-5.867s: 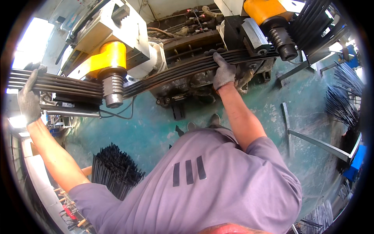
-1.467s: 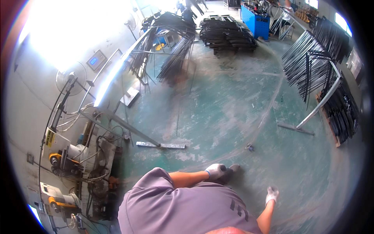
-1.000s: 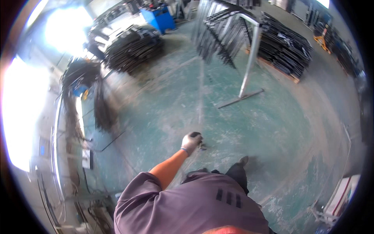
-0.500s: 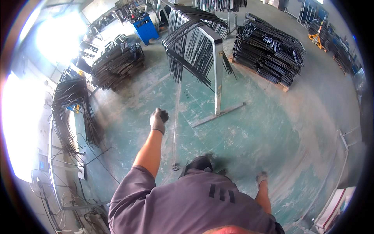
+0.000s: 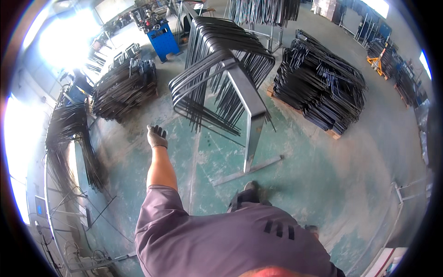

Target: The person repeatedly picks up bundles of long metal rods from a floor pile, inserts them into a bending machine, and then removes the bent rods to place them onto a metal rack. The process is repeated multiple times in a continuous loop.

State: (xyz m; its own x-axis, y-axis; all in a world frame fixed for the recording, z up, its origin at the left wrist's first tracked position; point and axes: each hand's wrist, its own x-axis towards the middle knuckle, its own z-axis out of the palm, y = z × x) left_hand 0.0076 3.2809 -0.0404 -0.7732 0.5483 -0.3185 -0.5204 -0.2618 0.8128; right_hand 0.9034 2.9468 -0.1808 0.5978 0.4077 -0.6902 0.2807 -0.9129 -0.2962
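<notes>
Green-painted workshop floor [image 5: 323, 175], scuffed and dusty, spreads under stacks of dark bent steel rod. Hung over a grey metal rack [image 5: 251, 104] is a bundle of bent rods [image 5: 217, 60], and the left hand [image 5: 157, 137], gloved, reaches toward its lower loops; the fingers look loosely curled with nothing clearly in their grasp, though a thin pale rod [image 5: 194, 161] seems to run from near it down the floor. The right hand [image 5: 312, 228] barely shows beside the shirt, so its grip cannot be told. Loose rod ends jut from the bundle, and a careless reach could snag the glove or tip rods off the rack. Half a second earlier the rack stood farther off and the hand was raised higher.
</notes>
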